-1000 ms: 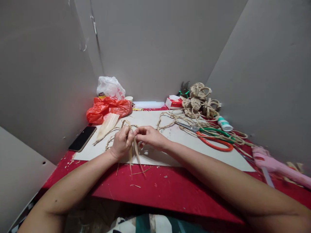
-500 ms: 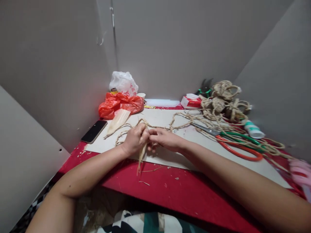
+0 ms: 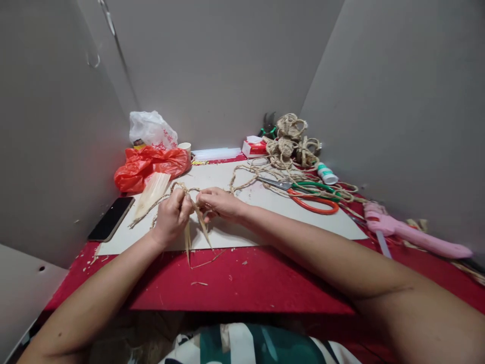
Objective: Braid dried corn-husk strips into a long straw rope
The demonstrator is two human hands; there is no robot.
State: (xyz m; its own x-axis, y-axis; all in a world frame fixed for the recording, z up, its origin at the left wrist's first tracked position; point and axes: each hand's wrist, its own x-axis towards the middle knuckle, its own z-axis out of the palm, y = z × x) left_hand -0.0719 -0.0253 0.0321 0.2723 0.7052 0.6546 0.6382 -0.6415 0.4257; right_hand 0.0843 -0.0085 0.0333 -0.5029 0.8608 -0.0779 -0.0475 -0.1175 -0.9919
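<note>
Fingers of my left hand (image 3: 172,215) are closed round a braided straw cord (image 3: 181,186), with loose pale strands (image 3: 187,236) hanging below. Beside it, my right hand (image 3: 216,203) pinches the strands at the cord's end; its fingertips are close to the left thumb. One strand (image 3: 203,228) slants down between the two hands. The rest of the braid runs behind the hands over the white board (image 3: 242,230). To the left lies a flat piece of pale husk (image 3: 153,193).
Orange-and-green-handled scissors (image 3: 314,202) lie right of the hands, near rope bundles (image 3: 290,139). A pink glue gun (image 3: 413,231) rests far right, a white bottle (image 3: 326,173) behind it. A phone (image 3: 111,219) and red plastic bag (image 3: 149,164) are left; a tissue box (image 3: 254,146) stands behind.
The view has turned to the right, showing the whole glue gun. My hands have moved slightly apart, and the hanging strands are now spread into separate pieces.
</note>
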